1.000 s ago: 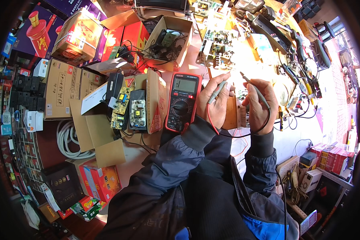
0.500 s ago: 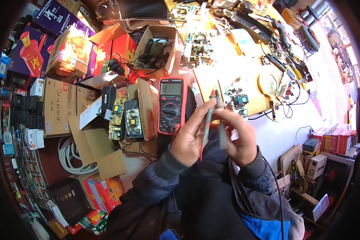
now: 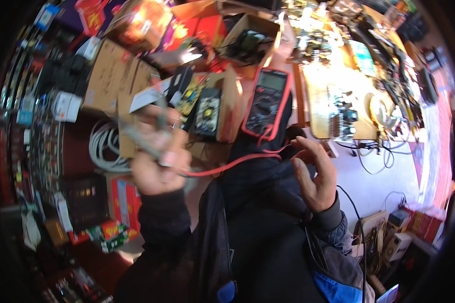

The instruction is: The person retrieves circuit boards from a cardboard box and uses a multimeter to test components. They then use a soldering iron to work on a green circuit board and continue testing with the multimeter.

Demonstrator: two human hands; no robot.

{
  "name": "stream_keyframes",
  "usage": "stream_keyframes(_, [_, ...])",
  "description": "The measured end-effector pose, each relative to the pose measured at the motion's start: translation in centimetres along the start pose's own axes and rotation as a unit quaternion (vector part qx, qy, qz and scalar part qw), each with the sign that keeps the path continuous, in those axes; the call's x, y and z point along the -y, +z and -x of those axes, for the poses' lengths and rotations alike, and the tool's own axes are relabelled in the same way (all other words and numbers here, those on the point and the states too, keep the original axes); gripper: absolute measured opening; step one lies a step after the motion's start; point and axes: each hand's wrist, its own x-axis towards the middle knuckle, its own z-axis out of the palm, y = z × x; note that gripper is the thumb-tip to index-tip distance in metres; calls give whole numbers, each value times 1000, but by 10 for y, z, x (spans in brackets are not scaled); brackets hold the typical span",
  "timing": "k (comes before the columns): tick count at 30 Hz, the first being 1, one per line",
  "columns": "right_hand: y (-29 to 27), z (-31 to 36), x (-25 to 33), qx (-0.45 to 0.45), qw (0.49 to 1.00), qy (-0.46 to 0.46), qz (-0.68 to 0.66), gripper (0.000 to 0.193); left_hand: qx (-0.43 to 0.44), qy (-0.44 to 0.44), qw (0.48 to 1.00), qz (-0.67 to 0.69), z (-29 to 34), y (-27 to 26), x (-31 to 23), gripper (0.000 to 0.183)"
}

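Observation:
My left hand (image 3: 159, 171), smeared by motion, is closed around what look like two slim test probes: a greenish-grey probe (image 3: 161, 108) with a reddish end and a grey probe (image 3: 142, 143). From that hand a red test lead (image 3: 232, 165) runs across my lap towards the red-rimmed multimeter (image 3: 268, 103). The multimeter lies face up, tilted, between a cardboard box (image 3: 229, 103) and the bench. Below its right side, my right hand (image 3: 316, 174) is raised with thumb and fingers apart and nothing visible in it. Beside the left hand, a circuit board (image 3: 207, 112) rests by the box.
Cardboard cartons (image 3: 111, 76) and a coil of pale cable (image 3: 105, 146) are on the left. Behind the multimeter stands an open box (image 3: 247, 43) with electronics. To the right, a sunlit bench carries circuit boards (image 3: 342, 113), a yellow roll (image 3: 378, 111), tools and black wires.
My left hand has swung left, away from the right hand, seemingly with both probes. My right hand has let go of the grey probe. The view has shifted, and the red lead is now visible.

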Motion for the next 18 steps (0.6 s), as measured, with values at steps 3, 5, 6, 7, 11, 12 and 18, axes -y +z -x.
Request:
stream_keyframes(3, [19,-2,-12,84,996,19,34,60,-33,123,989,69,28,15,-72,22])
stream_keyframes(5, [34,0,-16,158,981,-75,86,71,-6,145,985,98,44,28,-109,26])
stream_keyframes(6, [42,0,-19,199,972,-87,86,75,4,173,980,97,53,34,-121,28])
stream_keyframes(7, [47,1,-21,213,965,-96,121,71,7,214,970,113,60,37,-131,31])
stream_keyframes(11, [42,-3,-25,177,975,-36,126,50,-67,372,910,-169,56,15,-164,36])
stream_keyframes(12, [41,-3,-25,150,982,-26,109,47,-135,355,870,-315,48,-6,-154,39])
stream_keyframes(18, [50,-2,-32,84,996,26,21,46,-140,-48,828,-541,-41,-117,36,41])
